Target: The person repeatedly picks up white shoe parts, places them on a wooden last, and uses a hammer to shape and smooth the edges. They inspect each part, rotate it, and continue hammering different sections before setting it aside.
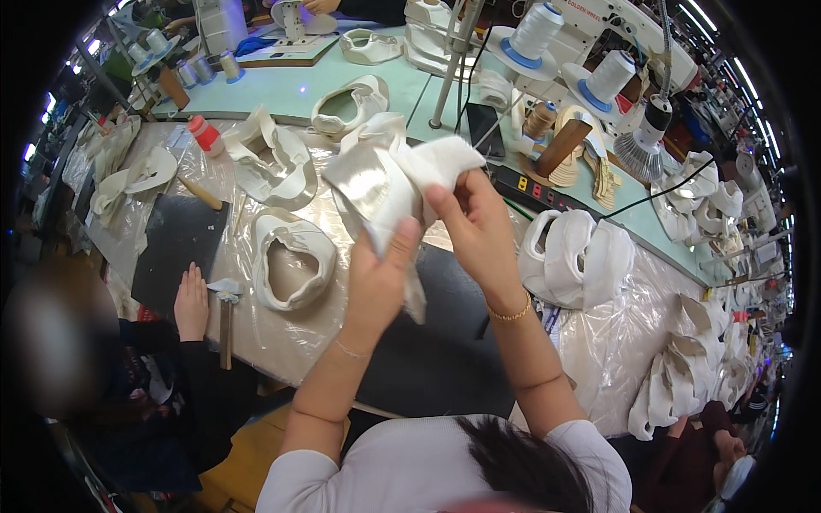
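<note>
Between my hands, above the table, is a white shoe upper point(374, 181) with a shiny pale metallic panel. My left hand point(381, 278) pinches its lower edge between thumb and fingers. My right hand point(475, 224) is closed on a white padded flap at its upper right side. Under my wrists lies a black mat point(445, 342) on the plastic-covered table. More white uppers lie close by: one point(292, 259) left of my left hand and one point(269, 158) behind it. My fingers hide part of the held upper.
A co-worker's hand point(191, 301) rests by a black board point(175, 248) at the left, near a hammer point(226, 321). A red-capped bottle point(205, 135) stands behind. Stacked uppers point(575, 258) lie at the right. Thread cones point(537, 38), a lamp point(643, 141) and a power strip point(543, 190) are beyond.
</note>
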The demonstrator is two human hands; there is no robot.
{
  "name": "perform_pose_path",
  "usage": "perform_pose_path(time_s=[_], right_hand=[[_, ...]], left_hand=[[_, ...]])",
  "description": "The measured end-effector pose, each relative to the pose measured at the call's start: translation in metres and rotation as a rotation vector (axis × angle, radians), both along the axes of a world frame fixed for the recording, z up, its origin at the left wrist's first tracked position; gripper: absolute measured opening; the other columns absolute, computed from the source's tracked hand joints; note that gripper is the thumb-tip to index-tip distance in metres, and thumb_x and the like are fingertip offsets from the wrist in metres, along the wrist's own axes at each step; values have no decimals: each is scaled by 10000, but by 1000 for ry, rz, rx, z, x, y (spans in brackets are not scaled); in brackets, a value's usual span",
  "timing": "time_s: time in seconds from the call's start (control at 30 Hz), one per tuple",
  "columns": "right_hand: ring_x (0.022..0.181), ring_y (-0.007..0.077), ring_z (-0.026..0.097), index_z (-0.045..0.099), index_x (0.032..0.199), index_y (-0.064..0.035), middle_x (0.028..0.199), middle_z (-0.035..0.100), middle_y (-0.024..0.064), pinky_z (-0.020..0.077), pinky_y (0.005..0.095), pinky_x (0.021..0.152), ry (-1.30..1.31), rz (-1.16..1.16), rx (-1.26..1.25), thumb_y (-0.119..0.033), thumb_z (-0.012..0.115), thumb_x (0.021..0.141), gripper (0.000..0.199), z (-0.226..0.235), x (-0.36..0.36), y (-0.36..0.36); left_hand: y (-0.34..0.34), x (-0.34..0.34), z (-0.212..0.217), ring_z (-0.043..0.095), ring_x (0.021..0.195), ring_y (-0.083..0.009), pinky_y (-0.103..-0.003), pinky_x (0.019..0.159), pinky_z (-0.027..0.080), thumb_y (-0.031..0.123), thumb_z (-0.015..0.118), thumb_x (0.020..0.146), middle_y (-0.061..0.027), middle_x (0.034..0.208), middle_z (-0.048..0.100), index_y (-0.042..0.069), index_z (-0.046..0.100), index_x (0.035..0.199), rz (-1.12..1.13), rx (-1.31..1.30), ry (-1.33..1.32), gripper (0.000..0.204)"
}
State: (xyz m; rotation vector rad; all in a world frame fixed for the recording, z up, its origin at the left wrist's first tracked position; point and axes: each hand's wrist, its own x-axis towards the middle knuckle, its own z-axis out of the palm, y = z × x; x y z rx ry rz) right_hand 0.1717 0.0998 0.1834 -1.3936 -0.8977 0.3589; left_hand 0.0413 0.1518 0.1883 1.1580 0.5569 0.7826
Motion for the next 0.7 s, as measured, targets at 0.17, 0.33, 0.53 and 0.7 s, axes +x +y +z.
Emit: perform_pose_path(time_s=[0.17,0.33,0.53,0.7], right_hand=[[627,69,419,545,839,-26,689,505,-16,362,263,537,33,58,-133,-284,592,983,299,16,22,22],[601,13,455,565,949,-43,744,557,-41,357,194,493,234,169,-102,-315,555,1012,279,20,17,31],[578,11,444,576,985,-33,724,568,-33,348,187,483,208,177,-121,-336,549,1012,305,20,18,30],[616,14,474,582,1015,-17,769,596,-15,361,183,506,212,160,-111,-336,564,1005,320,20,17,30]], left_hand=[[32,-1,7,648,1004,-193,-329,851,538,268,593,987,-107,1141,645,-16,530,1280,-93,-248,-238,413],[40,0,3,642,1005,-173,-312,864,532,276,593,987,-94,1165,639,-17,521,1290,-108,-295,-264,428],[41,-1,3,622,1060,-186,-325,905,516,285,576,998,-107,1194,624,-24,503,1309,-114,-323,-241,445],[40,-1,4,588,1087,-175,-328,930,498,294,555,1007,-120,1215,600,-37,500,1302,-137,-268,-266,446]])
